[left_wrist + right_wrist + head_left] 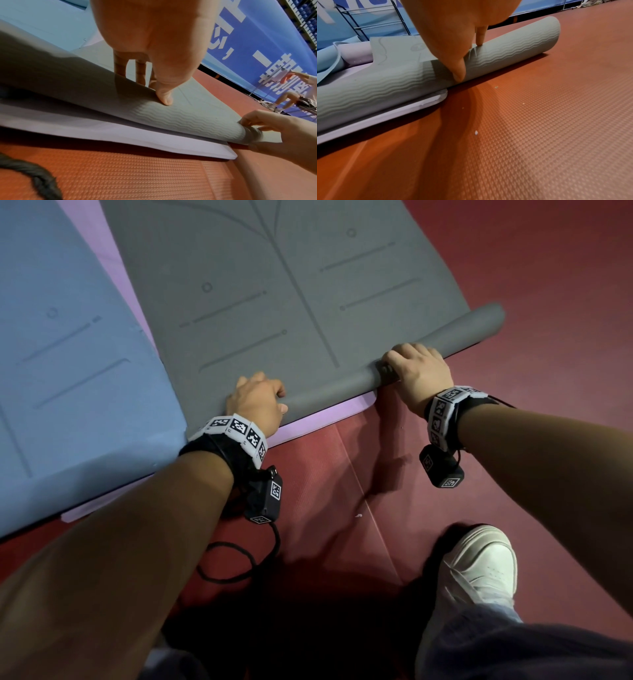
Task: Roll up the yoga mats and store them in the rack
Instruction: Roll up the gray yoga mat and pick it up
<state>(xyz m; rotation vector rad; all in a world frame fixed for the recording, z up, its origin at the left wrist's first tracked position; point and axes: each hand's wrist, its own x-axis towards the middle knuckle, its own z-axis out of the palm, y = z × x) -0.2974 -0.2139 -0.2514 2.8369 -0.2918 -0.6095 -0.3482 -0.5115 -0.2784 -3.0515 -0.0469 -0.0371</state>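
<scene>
Red floor (pixel 513 440): left hand (pixel 255 402) and right hand (pixel 419 371) curl fingers over the grey mat (pixel 274 302)'s near rolled edge, axis running left-right, flat length lying beyond.

Head camera looks steeply down over both forearms; the wrist cameras, low by the floor (pixel 539 121), face along each hand, sharing the rolled grey mat (pixel 394 361) edge.

Matt grey foam mat (pixel 513 44) with wavy ribbed underside; dimpled red rubbery floor (pixel 539 121)
</scene>
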